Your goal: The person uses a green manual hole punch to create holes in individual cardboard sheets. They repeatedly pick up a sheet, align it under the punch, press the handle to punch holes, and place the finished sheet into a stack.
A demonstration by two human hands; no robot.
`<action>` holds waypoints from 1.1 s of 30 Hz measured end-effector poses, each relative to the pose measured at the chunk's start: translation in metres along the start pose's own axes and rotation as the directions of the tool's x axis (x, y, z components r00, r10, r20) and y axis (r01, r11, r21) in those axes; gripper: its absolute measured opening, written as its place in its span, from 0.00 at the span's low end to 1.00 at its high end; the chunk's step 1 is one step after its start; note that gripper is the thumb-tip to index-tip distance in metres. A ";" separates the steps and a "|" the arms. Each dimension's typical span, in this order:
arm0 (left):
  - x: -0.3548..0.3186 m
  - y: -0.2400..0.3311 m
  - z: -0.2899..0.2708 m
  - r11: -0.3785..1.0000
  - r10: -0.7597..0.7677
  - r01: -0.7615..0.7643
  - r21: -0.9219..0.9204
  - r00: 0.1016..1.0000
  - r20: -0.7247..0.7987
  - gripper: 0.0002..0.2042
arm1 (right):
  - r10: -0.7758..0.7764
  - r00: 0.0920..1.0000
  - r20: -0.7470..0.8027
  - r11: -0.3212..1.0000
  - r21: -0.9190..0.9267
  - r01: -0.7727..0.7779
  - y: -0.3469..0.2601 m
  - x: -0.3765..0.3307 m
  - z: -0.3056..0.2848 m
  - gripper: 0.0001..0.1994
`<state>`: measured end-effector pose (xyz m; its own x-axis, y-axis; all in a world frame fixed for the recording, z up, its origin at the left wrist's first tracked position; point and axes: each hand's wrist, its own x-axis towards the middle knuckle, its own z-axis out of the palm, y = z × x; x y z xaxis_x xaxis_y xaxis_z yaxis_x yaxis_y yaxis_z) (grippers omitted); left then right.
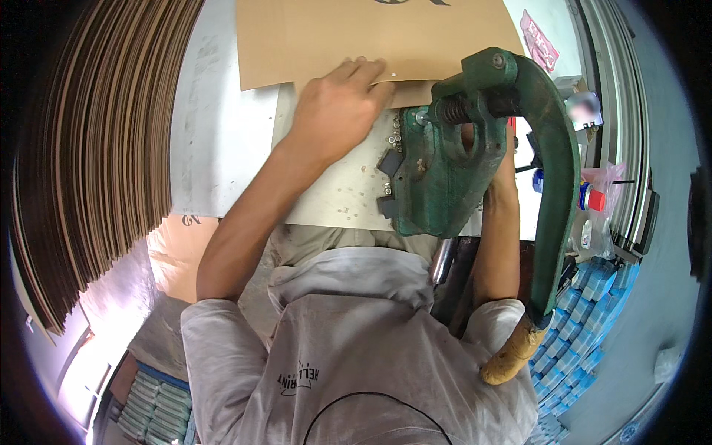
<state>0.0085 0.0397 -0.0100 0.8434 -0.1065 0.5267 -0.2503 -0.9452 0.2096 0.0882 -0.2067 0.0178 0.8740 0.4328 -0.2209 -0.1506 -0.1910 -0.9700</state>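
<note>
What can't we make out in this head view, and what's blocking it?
All in the head view:
- Right hand and its grip: hidden behind the green lever press.
- Palm side of the left hand: hidden by the hand itself.
- Far end of the brown cardboard sheet: cut off by the top edge.
- Exact shape of the metal bits beside the press: too small.

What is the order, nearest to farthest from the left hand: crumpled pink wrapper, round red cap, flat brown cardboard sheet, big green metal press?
From the left hand, head view:
1. Flat brown cardboard sheet: touching, under the hand.
2. Big green metal press: close, right side.
3. Crumpled pink wrapper: farther right, near top.
4. Round red cap: far right, lower.
</note>
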 end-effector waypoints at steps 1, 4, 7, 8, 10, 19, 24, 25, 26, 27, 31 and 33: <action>0.003 0.005 0.002 1.000 -0.014 0.014 -0.028 1.000 -0.006 0.10 | 0.080 0.995 -0.062 0.960 0.273 -0.060 -0.005 0.000 0.009 0.14; 0.009 0.010 0.009 0.996 -0.023 0.019 -0.092 0.999 -0.045 0.08 | 0.162 0.965 -0.207 0.896 0.440 -0.056 -0.001 0.003 0.025 0.09; 0.014 0.026 0.005 0.962 -0.140 0.156 -0.223 0.986 0.086 0.11 | 0.118 0.965 -0.235 0.957 0.285 -0.048 -0.019 -0.005 0.031 0.07; 0.014 0.031 0.002 0.956 -0.143 0.160 -0.244 0.986 0.087 0.12 | 0.111 0.968 -0.227 0.963 0.265 -0.048 -0.022 -0.009 0.032 0.07; 0.013 0.041 -0.005 0.943 -0.138 0.157 -0.293 0.987 0.087 0.14 | 0.098 0.970 -0.220 0.965 0.259 -0.039 -0.025 -0.015 0.031 0.08; 0.006 0.039 0.007 0.943 -0.158 0.188 -0.275 0.979 0.130 0.15 | -0.248 0.958 -0.143 0.736 -0.671 0.090 -0.114 -0.078 -0.048 0.16; 0.008 0.045 0.008 0.939 -0.125 0.153 -0.308 0.986 0.111 0.17 | -0.748 0.611 0.257 0.404 -0.554 0.728 -0.124 -0.134 0.010 0.26; 0.009 0.048 0.009 0.937 -0.125 0.156 -0.312 0.985 0.118 0.17 | -0.702 0.621 0.348 0.375 -0.561 0.738 -0.118 -0.133 0.020 0.29; 0.011 0.050 0.009 0.936 -0.124 0.158 -0.316 0.984 0.126 0.18 | -0.665 0.636 0.391 0.373 -0.565 0.736 -0.112 -0.134 0.025 0.31; 0.011 0.049 0.007 0.940 -0.120 0.154 -0.304 0.985 0.125 0.18 | -0.641 0.644 0.418 0.390 -0.545 0.742 -0.108 -0.136 0.026 0.33; 0.008 0.044 0.002 0.956 -0.102 0.139 -0.259 0.983 0.154 0.19 | -0.647 0.736 0.197 0.648 -0.366 0.668 -0.098 -0.146 -0.011 0.42; 0.011 0.036 0.007 0.982 -0.064 0.084 -0.170 0.991 0.119 0.17 | -0.634 0.772 -0.048 0.773 -0.053 0.632 -0.087 -0.136 -0.025 0.47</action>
<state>0.0115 0.0021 -0.0023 0.9081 -0.0819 0.4106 -0.2561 -0.8845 0.3900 -0.0058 -0.2709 0.1344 0.7922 0.4131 0.4492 0.4604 0.0786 -0.8842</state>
